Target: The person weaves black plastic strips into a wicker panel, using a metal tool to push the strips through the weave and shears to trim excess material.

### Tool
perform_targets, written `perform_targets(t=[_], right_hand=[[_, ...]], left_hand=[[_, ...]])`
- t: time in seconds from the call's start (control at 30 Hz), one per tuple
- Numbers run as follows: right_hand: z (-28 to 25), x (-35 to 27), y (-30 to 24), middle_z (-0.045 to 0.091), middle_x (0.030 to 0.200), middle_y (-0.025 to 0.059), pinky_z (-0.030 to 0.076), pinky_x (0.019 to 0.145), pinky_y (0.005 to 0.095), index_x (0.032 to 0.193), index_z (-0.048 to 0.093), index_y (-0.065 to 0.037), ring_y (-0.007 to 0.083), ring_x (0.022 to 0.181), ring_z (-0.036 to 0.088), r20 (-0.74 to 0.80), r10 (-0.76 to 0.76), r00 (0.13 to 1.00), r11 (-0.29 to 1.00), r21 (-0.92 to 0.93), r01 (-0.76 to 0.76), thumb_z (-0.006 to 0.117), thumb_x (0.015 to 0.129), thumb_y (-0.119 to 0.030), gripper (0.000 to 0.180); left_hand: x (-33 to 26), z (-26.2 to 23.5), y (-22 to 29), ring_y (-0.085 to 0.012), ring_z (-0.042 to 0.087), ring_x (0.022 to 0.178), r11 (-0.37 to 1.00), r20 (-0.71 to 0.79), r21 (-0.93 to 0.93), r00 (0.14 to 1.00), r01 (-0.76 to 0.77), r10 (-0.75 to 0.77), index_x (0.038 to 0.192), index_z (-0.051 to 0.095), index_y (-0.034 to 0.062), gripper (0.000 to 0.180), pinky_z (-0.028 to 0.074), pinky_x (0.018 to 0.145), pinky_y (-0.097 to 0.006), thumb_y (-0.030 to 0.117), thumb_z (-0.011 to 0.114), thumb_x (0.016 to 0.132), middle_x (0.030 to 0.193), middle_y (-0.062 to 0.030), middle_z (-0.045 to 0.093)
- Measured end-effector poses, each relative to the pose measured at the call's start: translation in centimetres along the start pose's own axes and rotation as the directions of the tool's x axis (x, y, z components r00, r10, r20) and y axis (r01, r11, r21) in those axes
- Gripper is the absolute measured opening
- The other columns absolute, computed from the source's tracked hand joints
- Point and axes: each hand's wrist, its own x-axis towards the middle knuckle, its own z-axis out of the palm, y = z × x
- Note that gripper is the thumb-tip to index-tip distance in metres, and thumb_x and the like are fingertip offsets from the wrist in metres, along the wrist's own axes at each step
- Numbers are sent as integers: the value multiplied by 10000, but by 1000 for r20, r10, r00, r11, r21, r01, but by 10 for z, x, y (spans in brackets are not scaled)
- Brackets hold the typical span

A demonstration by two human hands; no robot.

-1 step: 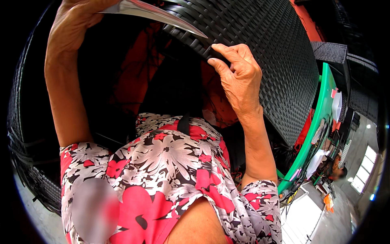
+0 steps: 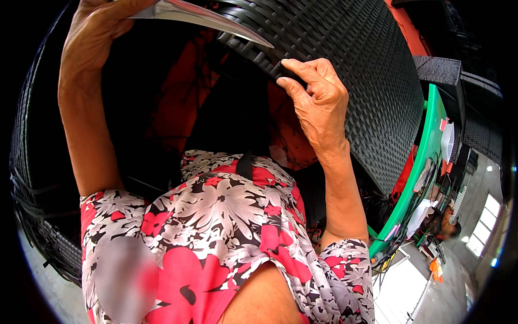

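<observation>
At the upper left, my left hand is closed around the base of a long shiny pointed blade, which looks like a knife; its handle is hidden and some fingers are cut off by the picture's top edge. The tip points right, over the rim of a black woven panel, just above my right fingertips. My right hand pinches that rim, index finger on top and thumb below. Dark strands show between the two fingertips.
Beneath the panel lies a dark hollow with orange-red surfaces and loose black strands. To the right stands a green table with papers and cables. More black woven furniture is behind it. A person is farther off.
My left hand and the blade have shifted very slightly to the left and up. My right hand keeps its pinch on the rim, almost unmoved.
</observation>
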Motion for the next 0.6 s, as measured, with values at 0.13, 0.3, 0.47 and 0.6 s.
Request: perform_targets(t=[0.13, 0.3, 0.47, 0.6], right_hand=[[3, 2, 2, 572, 783, 54, 475, 556, 307, 851, 661, -59, 217, 608, 584, 5, -36, 999, 992, 121, 36, 720, 699, -38, 164], [-4, 16, -1, 566, 735, 72, 463, 519, 315, 741, 564, -11, 217, 549, 569, 37, -266, 963, 964, -17, 267, 670, 711, 30, 118], [-20, 35, -23, 505, 562, 41, 427, 480, 250, 803, 517, -41, 126, 495, 521, -110, -77, 991, 929, 352, 111, 618, 870, -128, 149], [-31, 17, 2, 609, 853, 13, 409, 580, 180, 1014, 627, -37, 41, 625, 474, -119, 62, 991, 971, 239, -32, 602, 885, -95, 143]], left_hand=[[-10, -4, -9, -24, 399, 412, 999, -39, -9, 998, 51, -52, 727, 650, -3, 127, 242, 372, -176, 93, 731, 720, 562, -21, 571], [-21, -10, -11, -62, 507, 625, 987, -46, 138, 996, 87, -81, 786, 668, 12, 74, 418, 607, -193, 85, 667, 792, 669, 14, 567], [-26, -7, 17, -73, 564, 682, 941, -66, 339, 997, -18, 43, 857, 693, 25, 103, 467, 683, -210, 81, 697, 770, 718, 2, 615], [-31, 6, 24, -101, 627, 777, 881, -82, 448, 974, -151, 209, 905, 699, 38, 118, 511, 759, -232, 27, 670, 791, 820, -44, 682]])
